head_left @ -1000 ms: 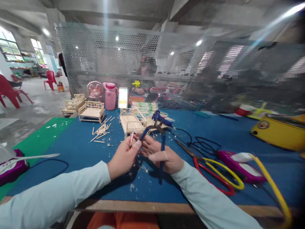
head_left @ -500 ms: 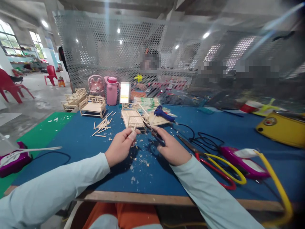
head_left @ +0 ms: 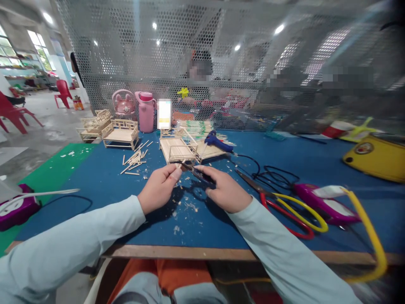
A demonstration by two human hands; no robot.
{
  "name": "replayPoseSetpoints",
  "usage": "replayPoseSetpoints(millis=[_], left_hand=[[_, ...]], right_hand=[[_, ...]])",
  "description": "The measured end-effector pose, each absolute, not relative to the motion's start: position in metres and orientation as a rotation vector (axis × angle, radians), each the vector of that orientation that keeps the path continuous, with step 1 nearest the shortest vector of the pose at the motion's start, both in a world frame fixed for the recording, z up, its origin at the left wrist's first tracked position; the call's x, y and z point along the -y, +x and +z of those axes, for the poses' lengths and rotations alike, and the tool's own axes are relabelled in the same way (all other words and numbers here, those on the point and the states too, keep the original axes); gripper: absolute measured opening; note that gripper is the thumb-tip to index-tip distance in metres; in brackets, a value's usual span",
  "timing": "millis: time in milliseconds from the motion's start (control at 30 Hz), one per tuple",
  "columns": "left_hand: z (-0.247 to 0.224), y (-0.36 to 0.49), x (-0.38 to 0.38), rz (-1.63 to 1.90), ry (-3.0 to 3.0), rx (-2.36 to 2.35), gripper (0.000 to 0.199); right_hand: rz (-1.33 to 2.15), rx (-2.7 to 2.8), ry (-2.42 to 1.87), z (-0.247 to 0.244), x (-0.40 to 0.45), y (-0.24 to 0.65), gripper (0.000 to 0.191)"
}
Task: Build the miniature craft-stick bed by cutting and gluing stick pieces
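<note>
My left hand [head_left: 160,188] pinches a short, thin wooden stick [head_left: 179,166] between thumb and fingers. My right hand [head_left: 230,191] is closed round small dark scissors [head_left: 200,174], whose blades reach left to the stick. Fingers cover most of the handles, and I cannot tell whether the blades have cut in. Just beyond both hands stands a miniature wooden daybed [head_left: 178,150] with thin rails. Loose cut sticks [head_left: 136,159] lie in a small heap to its left. Behind it on the right, a blue glue gun [head_left: 218,142] rests by a flat wooden piece.
Large red-and-yellow-handled scissors [head_left: 284,207] lie right of my right hand, near a purple power strip [head_left: 325,204] and black cable. Finished miniature benches [head_left: 120,134], a pink bottle [head_left: 146,113] and a perforated metal screen [head_left: 126,55] stand behind. A person sits beyond the screen.
The scissors' blades have swung left and now meet the stick in my left hand; before, they were apart from it. The whole view has tilted slightly downward.
</note>
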State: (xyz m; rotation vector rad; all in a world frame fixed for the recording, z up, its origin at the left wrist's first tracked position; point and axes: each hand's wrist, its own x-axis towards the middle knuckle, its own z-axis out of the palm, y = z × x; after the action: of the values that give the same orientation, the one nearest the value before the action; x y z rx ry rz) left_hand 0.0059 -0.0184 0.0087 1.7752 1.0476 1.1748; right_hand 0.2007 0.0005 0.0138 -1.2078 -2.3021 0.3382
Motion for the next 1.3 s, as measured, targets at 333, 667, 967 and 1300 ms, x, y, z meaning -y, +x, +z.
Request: replayPoseSetpoints(millis=[333,667,967,1300], left_hand=[[0.009,0.001,0.018,1.113,1.831,-1.030,0.030],[0.005,0.002,0.012,1.078,1.935,-1.320,0.040],[0.010,0.003,0.014,0.986,1.916,-1.344,0.044],[0.021,-0.027,-0.019,1.249,1.408,-1.308,0.026]], right_hand=[[0.226,2.314,-1.198,0.014,0.002,0.202,0.059],[0.021,2.293,-1.295,-0.004,0.003,0.185,0.054],[-0.420,2.301,-1.621,0.007,0.003,0.183,0.049],[-0.301,2.542,-1.601,0.003,-0.002,0.177,0.066]])
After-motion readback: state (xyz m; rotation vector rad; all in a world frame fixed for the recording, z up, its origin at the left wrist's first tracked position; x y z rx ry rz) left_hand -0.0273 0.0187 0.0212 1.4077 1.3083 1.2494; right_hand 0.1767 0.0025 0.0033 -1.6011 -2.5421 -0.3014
